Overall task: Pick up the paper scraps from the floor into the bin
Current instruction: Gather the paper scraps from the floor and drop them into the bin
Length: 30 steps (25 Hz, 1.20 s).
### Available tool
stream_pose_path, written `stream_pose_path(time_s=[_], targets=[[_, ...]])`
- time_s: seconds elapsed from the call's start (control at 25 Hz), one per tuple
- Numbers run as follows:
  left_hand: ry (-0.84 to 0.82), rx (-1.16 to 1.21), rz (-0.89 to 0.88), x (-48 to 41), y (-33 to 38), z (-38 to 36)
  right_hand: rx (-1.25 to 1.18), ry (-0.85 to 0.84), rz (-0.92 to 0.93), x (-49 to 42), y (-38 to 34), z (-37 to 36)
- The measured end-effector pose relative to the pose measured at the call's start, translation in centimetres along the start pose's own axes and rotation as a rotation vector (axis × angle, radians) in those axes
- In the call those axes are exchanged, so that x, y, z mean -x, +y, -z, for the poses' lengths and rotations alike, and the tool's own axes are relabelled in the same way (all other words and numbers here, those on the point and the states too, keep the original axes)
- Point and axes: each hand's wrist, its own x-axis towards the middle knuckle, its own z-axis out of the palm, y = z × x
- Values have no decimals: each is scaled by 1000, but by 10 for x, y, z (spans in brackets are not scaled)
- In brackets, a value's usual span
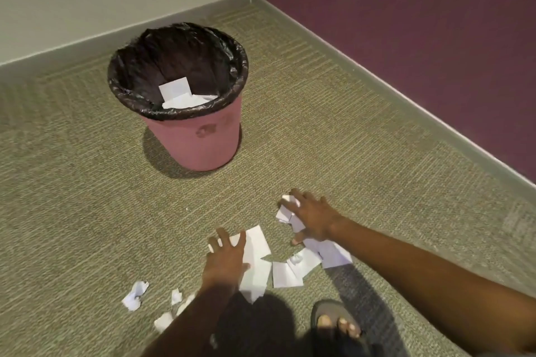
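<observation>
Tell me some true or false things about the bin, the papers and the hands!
1. The pink bin has a black bag in it. True.
2. The bin is empty. False: white paper lies inside.
3. Both hands are down on the paper scraps. True: left hand, right hand.
4. The bin lies tipped on its side. False: it stands upright on the carpet.
5. All scraps are picked up. False: many lie on the floor.

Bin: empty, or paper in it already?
Not empty. The pink bin stands upright, and white paper pieces lie inside its black liner, low down. Depth below them cannot be told.
</observation>
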Motion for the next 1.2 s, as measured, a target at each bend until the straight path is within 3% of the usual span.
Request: stream_pose_path(time_s=[0.12,0.24,0.28,0.52,0.96,1.2], targets=[[83,20,-66,-2,-2,-3,36,-58,-14,-14,0,-13],[378,329,-217,1,-7,-13,73,-15,-20,-16,-1,-20],[415,432,-171,-1,-10,-17,70,28,-1,-15,-3,-19],[314,737,-152,-13,-27,-38,60,112,54,-13,-13,-23],[283,731,-138,-9,-23,-22,157,180,133,-2,-21,-8],[252,723,-131,-4,-17,-2,-1,240,64,-1,-17,-10]])
